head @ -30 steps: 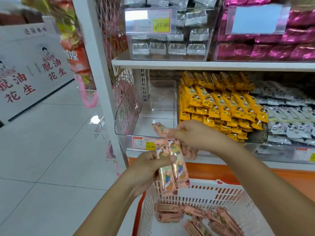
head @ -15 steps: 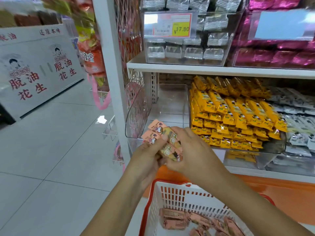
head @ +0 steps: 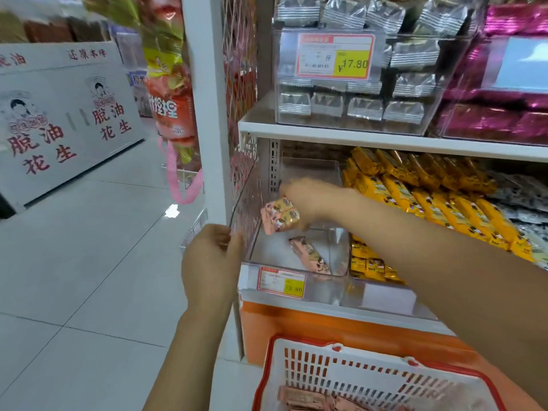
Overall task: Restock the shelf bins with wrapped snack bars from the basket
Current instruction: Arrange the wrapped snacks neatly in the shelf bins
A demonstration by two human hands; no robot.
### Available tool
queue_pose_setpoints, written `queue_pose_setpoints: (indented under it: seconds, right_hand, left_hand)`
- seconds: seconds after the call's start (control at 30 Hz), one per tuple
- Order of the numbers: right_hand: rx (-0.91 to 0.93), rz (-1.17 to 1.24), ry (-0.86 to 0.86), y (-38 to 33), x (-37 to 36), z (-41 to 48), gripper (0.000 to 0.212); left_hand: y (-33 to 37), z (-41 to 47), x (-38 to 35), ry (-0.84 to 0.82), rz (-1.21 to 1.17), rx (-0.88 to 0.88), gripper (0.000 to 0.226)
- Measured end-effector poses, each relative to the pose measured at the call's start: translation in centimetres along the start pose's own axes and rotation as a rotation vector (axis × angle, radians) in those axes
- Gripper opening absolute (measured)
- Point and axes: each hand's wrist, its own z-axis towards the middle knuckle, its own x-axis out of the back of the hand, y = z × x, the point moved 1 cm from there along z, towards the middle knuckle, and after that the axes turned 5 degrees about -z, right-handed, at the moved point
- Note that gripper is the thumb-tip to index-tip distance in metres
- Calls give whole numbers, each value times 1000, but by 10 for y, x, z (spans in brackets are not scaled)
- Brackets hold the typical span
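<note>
Snack bars (head: 280, 215), pinched in fingers of the right hand (head: 308, 200), hang over the clear bin (head: 271, 252): placing step; next probably release. Beside the bin's left wall the left hand (head: 207, 262) curls, grip unclear.

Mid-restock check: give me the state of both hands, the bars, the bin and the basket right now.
right hand: grips held bars, reaching into clear bin.
held bars: bunched, above bin floor, not released.
loose bar: lying on bin floor.
clear bin: otherwise empty.
left hand: curled beside bin's left wall, no bars; grip unclear.
basket: holds more pink bars.
</note>
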Motion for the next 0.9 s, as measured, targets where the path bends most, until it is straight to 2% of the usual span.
queue_pose_setpoints:
  seconds: [0.07, 0.2, 0.4, 0.47, 0.6, 0.7, 0.77, 0.9]
  right_hand:
    - [32, -87, -54, 1, -17, 28, 68]
    - [44, -32, -115, 5, -41, 61, 77]
    - [118, 10, -84, -4, -63, 84, 88]
    - [119, 50, -61, -9, -73, 91, 79]
    - [49, 241, 3, -21, -76, 92, 45]
    - [-109, 255, -1, -17, -63, 88, 45]
    - [-188, 165, -188, -13, -42, 76, 39]
    - [-328, 198, -843, -8, -24, 59, 47]
  left_hand:
    - [-8, 4, -3, -24, 34, 24, 19]
    - [-13, 6, -6, -42, 45, 49, 13]
    - [-25, 12, -8, -105, 60, 104, 23]
    - [-25, 13, -8, -119, 63, 101, 25]
    - [-25, 15, -7, -165, 71, 90, 28]
    - [-27, 16, -5, -204, 58, 100, 29]
    - [-28, 17, -5, -217, 50, 110, 29]
    - [-28, 18, -4, -226, 54, 110, 29]
